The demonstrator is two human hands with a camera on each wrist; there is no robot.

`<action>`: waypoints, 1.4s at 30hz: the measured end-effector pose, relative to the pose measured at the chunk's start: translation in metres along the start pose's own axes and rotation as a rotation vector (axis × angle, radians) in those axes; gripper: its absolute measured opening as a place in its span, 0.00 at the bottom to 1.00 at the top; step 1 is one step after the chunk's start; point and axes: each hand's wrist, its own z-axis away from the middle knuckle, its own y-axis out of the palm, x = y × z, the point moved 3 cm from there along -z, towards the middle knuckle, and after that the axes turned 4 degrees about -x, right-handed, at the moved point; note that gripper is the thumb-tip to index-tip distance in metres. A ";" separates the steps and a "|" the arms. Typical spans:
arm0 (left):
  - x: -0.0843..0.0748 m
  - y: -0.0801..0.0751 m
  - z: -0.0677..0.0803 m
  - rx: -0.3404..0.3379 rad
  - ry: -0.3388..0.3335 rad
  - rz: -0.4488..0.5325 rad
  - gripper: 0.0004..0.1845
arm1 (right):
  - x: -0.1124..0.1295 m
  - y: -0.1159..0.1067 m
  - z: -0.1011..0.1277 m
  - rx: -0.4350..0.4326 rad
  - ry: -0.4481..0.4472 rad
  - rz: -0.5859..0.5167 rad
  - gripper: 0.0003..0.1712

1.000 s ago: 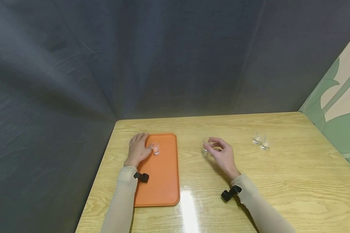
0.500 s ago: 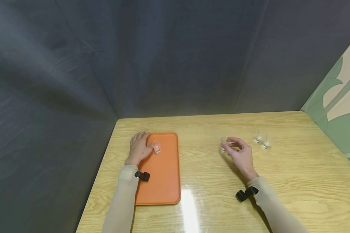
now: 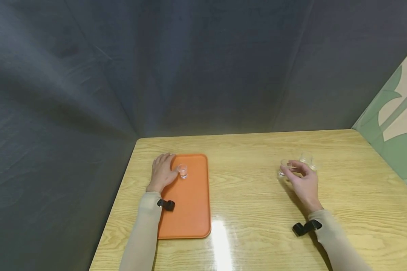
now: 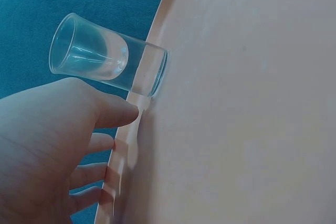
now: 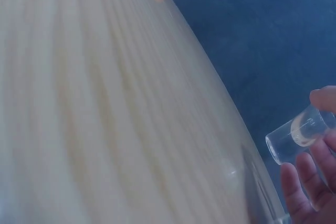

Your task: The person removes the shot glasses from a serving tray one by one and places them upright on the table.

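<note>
My right hand (image 3: 303,184) pinches a clear shot glass (image 5: 294,135) between thumb and fingers, above the table on the right. In the right wrist view the glass lies tilted at the right edge, its thick base toward the table. My left hand (image 3: 161,173) lies at the left rim of an orange tray (image 3: 186,222), with straight, relaxed fingers along that rim. Another shot glass (image 4: 105,56) stands upright on the tray, close beside the left thumb. Just behind my right hand are two more shot glasses (image 3: 305,156), partly hidden by the fingers.
A wooden table (image 3: 237,210) carries everything, with a bright reflection near its front. Dark cloth (image 3: 203,67) hangs behind and at the left. A green leaf-patterned panel (image 3: 403,150) borders the right side.
My right hand has moved to the right with its shot glass, away from the tray and up to the two standing glasses. The left hand has stayed at the tray.
</note>
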 end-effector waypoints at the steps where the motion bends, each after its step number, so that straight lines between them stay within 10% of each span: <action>1: 0.000 0.000 0.000 0.000 0.000 0.003 0.34 | -0.001 -0.003 -0.001 -0.013 0.004 0.009 0.25; 22: 0.002 -0.001 0.000 0.003 0.000 0.012 0.34 | -0.006 -0.045 -0.022 -0.142 -0.057 0.297 0.30; 42: 0.001 0.000 -0.001 -0.004 0.008 0.008 0.34 | -0.011 -0.040 -0.024 -0.026 -0.054 0.333 0.34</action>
